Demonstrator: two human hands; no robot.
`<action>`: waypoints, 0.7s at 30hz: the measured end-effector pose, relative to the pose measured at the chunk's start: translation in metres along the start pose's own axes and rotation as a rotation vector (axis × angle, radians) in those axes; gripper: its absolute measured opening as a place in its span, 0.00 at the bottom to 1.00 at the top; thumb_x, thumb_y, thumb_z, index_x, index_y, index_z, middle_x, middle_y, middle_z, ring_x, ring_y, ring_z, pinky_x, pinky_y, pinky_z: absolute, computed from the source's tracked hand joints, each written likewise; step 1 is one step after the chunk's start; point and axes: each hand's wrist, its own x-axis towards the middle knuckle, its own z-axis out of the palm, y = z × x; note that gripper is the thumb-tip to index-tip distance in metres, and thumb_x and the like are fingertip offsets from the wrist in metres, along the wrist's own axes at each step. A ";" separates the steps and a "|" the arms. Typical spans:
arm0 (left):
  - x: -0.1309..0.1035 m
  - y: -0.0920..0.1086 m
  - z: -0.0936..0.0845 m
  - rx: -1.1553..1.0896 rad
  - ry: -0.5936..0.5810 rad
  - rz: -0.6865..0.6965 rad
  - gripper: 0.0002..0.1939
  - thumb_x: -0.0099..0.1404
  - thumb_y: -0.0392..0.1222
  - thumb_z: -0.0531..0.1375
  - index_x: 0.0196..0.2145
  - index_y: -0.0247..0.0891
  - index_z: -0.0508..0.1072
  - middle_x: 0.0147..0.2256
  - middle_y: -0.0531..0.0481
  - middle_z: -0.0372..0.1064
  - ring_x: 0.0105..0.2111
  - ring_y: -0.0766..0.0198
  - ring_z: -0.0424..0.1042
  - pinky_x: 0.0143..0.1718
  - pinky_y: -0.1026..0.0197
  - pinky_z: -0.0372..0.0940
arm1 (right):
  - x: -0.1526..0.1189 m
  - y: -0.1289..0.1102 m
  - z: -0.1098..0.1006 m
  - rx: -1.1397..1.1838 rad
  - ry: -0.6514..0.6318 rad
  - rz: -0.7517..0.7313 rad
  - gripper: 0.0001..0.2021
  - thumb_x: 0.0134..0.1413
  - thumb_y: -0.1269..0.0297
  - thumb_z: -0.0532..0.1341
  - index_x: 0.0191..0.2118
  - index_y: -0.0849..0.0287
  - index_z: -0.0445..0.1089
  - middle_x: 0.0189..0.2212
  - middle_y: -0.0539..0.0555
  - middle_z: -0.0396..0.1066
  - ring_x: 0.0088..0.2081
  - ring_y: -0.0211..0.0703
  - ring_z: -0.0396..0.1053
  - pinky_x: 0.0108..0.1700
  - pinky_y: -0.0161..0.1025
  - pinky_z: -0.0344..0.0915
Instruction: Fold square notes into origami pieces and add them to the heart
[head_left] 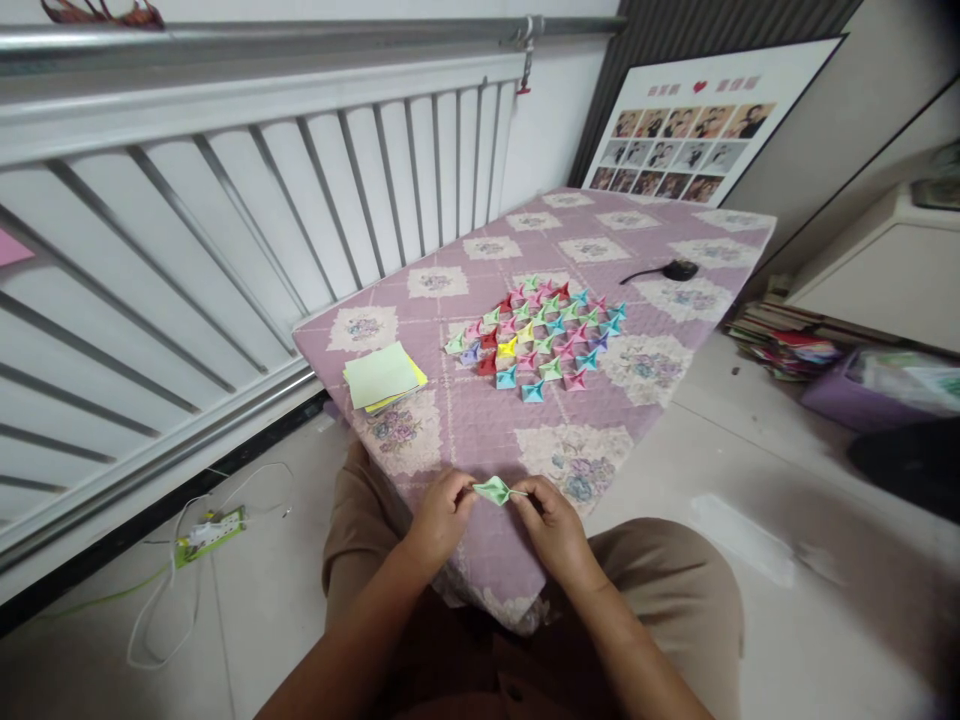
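A small light-green folded paper piece point(493, 489) is stretched between my two hands above the near corner of the table. My left hand point(445, 515) pinches its left tip, and my right hand point(550, 527) pinches the thin point on its right. Beyond them, many small origami pieces point(527, 335) in green, pink, red, blue and yellow stand close together on the tablecloth. To the left lies a stack of square paper sheets point(384, 377), pale green on top with yellow showing beneath.
A purple floral cloth covers the table point(480, 430). A black object with a short cable point(679, 270) lies toward its right edge. A white radiator point(300, 200) runs along the left side. On the floor at left sits a green power strip point(212, 535) with loose cables.
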 end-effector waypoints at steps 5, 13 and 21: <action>-0.001 0.003 -0.003 0.137 -0.082 0.021 0.13 0.62 0.32 0.54 0.44 0.41 0.71 0.42 0.49 0.69 0.44 0.61 0.67 0.47 0.57 0.61 | 0.001 -0.001 0.004 -0.070 -0.008 -0.056 0.06 0.59 0.64 0.55 0.36 0.55 0.69 0.33 0.53 0.69 0.38 0.44 0.67 0.42 0.41 0.64; 0.000 0.001 -0.004 0.179 -0.051 0.051 0.12 0.63 0.31 0.52 0.43 0.40 0.70 0.42 0.48 0.67 0.44 0.62 0.66 0.49 0.59 0.61 | 0.001 -0.001 0.006 -0.071 0.023 -0.065 0.05 0.58 0.66 0.56 0.39 0.55 0.68 0.37 0.54 0.69 0.42 0.44 0.67 0.46 0.43 0.64; 0.006 0.001 -0.002 0.323 -0.074 0.043 0.11 0.64 0.32 0.53 0.41 0.40 0.71 0.40 0.49 0.69 0.42 0.61 0.67 0.44 0.60 0.61 | 0.014 -0.006 0.009 -0.201 0.011 -0.142 0.05 0.53 0.65 0.59 0.36 0.56 0.71 0.44 0.58 0.68 0.50 0.50 0.64 0.51 0.51 0.61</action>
